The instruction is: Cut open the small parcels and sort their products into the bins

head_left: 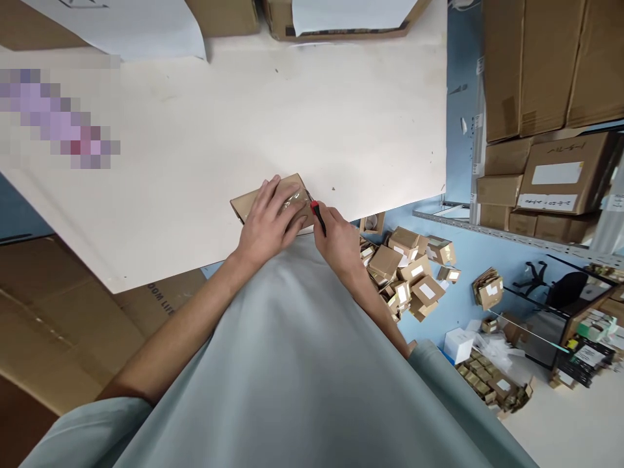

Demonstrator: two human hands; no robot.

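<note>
A small brown cardboard box (248, 203) with clear tape on top lies at the near edge of the white table (273, 123). My left hand (270, 221) rests flat on it, fingers spread over the taped top. My right hand (340, 240) is closed round a red and black tool (318, 215), like a small cutter, whose tip touches the box's right end.
Several small labelled cardboard boxes (409, 273) lie heaped on the blue floor to the right. Shelving with large cartons (550, 175) stands at the far right. Big cartons (58, 312) sit under the table at left; paper sheets (131, 26) and boxes lie at the table's far edge.
</note>
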